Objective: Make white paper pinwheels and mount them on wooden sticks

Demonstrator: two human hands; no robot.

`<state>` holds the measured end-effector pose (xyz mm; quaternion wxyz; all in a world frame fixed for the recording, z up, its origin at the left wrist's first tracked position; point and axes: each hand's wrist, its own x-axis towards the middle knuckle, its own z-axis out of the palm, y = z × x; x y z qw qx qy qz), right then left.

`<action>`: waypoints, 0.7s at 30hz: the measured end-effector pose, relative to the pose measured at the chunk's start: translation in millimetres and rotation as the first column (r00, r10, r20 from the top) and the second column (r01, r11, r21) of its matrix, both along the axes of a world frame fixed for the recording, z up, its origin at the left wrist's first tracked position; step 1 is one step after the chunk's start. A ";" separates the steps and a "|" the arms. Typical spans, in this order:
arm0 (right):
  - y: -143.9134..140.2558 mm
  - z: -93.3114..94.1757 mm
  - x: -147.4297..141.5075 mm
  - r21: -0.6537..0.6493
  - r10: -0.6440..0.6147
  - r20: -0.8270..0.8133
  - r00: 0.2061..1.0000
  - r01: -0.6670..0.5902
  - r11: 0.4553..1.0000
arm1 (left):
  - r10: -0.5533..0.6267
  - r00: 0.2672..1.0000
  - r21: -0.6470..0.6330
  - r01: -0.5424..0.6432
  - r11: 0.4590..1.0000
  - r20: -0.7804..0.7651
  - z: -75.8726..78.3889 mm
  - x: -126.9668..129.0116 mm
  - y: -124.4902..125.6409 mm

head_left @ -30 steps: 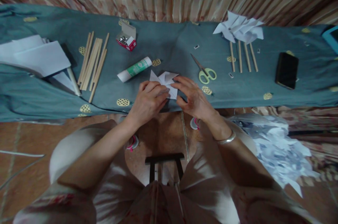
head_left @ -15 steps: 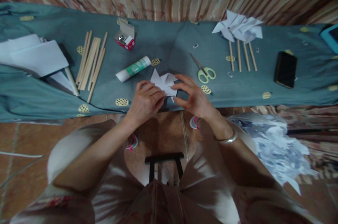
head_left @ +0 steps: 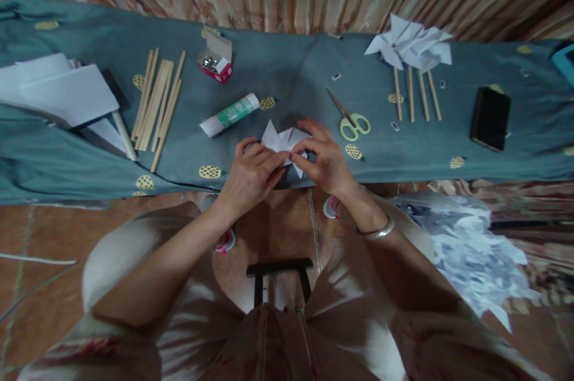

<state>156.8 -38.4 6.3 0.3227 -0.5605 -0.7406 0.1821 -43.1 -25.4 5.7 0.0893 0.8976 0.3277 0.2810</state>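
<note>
A white paper pinwheel (head_left: 280, 139) with pointed, folded blades lies at the front of the cloth-covered table, between my hands. My left hand (head_left: 253, 171) grips its left and near side, the fingers closed and pressed at its middle. From the right, my right hand (head_left: 326, 159) pinches at the centre of the paper with thumb and forefinger, its other fingers curled above. The fingertips of both hands meet there and partly hide the paper. Beyond my left hand lies a green and white glue stick (head_left: 231, 114). Scissors (head_left: 352, 124) with pale green handles rest beyond my right hand.
Wooden sticks (head_left: 156, 106) and stacked white paper (head_left: 67, 91) lie left. A red box of metal pins (head_left: 216, 64) stands open at the back. Finished pinwheels on sticks (head_left: 410, 49) and a black phone (head_left: 490, 118) lie right. White paper pieces (head_left: 475, 255) are heaped below the table's right side.
My right hand's thumb and forefinger have closed in on the middle of the paper pinwheel, meeting my left fingertips. The whole view has shifted slightly.
</note>
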 end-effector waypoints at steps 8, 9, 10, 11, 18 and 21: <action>0.1 -2.5 -6.8 0.022 -0.030 0.032 0.999 0.030 0.999 | -0.007 1.000 -0.001 0.007 1.000 -0.016 -3.9 -1.3 2.7; -0.3 -2.2 -6.4 0.029 -0.034 0.031 0.999 0.034 0.999 | -0.004 1.000 0.001 0.004 1.000 -0.015 -4.1 -1.3 2.9; -0.7 -1.7 -5.6 0.036 -0.038 0.028 0.999 0.037 0.999 | -0.003 1.000 0.004 0.003 1.000 -0.015 -4.3 -1.3 3.0; -1.2 -1.1 -4.5 0.045 -0.042 0.024 0.999 0.041 0.998 | -0.002 1.000 0.008 0.002 1.000 -0.015 -4.6 -1.3 3.0; -5.1 2.4 1.2 0.049 -0.059 0.027 0.998 0.058 0.997 | 0.009 1.000 0.025 -0.009 1.000 -0.005 -6.4 -0.8 3.4; -5.7 3.1 1.2 0.029 -0.057 0.039 0.998 0.056 0.998 | 0.013 1.000 0.003 -0.013 1.000 -0.015 -6.2 -0.1 4.2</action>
